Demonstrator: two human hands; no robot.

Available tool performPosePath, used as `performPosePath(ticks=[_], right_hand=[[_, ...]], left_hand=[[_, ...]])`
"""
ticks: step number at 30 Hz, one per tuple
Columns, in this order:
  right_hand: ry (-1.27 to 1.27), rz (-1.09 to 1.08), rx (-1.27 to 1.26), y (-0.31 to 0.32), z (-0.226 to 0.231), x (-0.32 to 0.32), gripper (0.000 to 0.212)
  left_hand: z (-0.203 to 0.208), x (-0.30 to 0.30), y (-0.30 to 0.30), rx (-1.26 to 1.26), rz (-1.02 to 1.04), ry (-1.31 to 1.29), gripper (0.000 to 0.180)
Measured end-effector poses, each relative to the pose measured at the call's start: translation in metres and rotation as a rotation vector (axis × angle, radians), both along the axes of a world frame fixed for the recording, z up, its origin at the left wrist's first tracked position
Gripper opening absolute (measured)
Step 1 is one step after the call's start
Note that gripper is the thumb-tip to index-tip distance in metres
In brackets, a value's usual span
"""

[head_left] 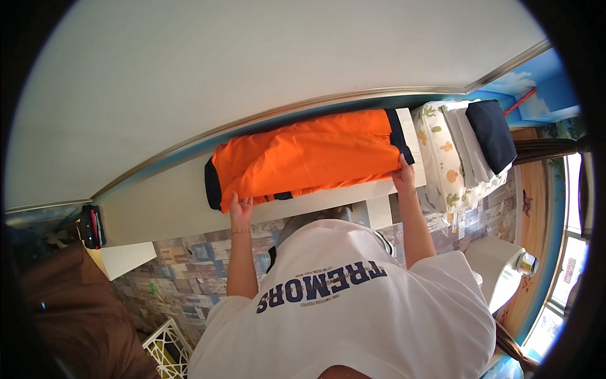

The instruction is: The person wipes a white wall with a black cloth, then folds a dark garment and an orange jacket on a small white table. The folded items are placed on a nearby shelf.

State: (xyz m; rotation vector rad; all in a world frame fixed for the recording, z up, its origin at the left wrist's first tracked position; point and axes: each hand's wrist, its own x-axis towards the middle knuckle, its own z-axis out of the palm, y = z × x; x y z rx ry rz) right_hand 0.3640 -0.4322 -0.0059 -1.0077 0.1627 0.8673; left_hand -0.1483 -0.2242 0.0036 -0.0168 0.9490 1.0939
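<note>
An orange garment with dark navy ends lies stretched across a long white surface, folded into a wide band. Its exact kind cannot be made out. At its near edge, toward the left end, my left hand is closed on the cloth, the thumb on top. My right hand grips the near right corner, beside the navy band. A small dark patch of the garment shows under the near edge between my hands.
Right of the garment stand a white bundle with a cactus pattern, folded light grey cloth and folded navy cloth. At far left are a dark stack and brown fabric. A white lattice basket sits lower left.
</note>
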Motion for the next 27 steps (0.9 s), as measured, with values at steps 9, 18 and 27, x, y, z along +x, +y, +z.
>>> performPosePath(ticks=[9, 18, 27], right_hand=[[-0.010, -0.014, -0.322, -0.019, -0.008, -0.003, 0.042], [-0.074, -0.053, -0.429, -0.008, -0.014, 0.021, 0.045], [-0.648, -0.037, -0.872, 0.008, -0.018, 0.019, 0.038]], left_hand=[[-0.019, -0.012, -0.030, -0.099, -0.083, 0.126, 0.035], [-0.024, -0.027, -0.009, -0.094, 0.004, 0.100, 0.036], [-0.029, -0.021, -0.005, -0.117, -0.020, 0.373, 0.033]])
